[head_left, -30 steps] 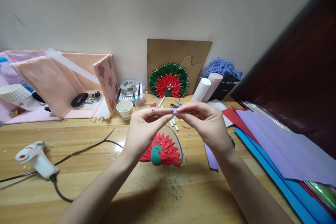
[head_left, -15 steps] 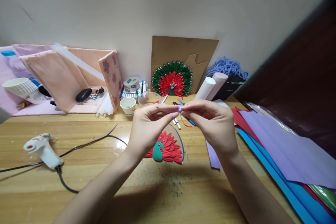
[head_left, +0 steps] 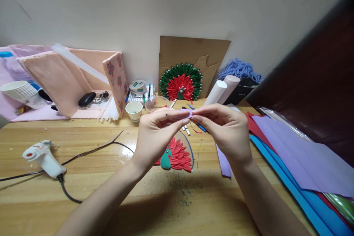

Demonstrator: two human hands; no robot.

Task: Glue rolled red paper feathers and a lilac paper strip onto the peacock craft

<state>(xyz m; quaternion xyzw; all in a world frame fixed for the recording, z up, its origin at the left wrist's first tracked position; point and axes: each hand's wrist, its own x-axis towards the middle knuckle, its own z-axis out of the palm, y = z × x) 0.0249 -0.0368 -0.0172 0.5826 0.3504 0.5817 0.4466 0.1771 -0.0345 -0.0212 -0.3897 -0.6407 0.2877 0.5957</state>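
A small piece of purple felt or paper point(head_left: 189, 114) is pinched between the fingertips of both hands, mostly covered by them. My left hand point(head_left: 157, 131) is closed on its left end, thumb below. From the other side my right hand point(head_left: 228, 129) closes on it with thumb and forefinger. Below them on the table lies a clear disc with a blue rim, bearing a peacock point(head_left: 177, 155) of red petals and a green body, partly behind my left hand. A purple strip point(head_left: 223, 162) lies under my right hand.
A white glue gun point(head_left: 45, 158) with its cord lies at left. Purple point(head_left: 298, 147) and blue sheets point(head_left: 293, 184) are stacked at right. Behind are a paper cup point(head_left: 134, 111), markers, white rolls point(head_left: 216, 94) and a cardboard sheet point(head_left: 193, 49) with a red and green peacock.
The fingertips have shifted slightly on the purple piece, and a little more of it shows. Both hands stay together in nearly the same place; the view has moved a touch.
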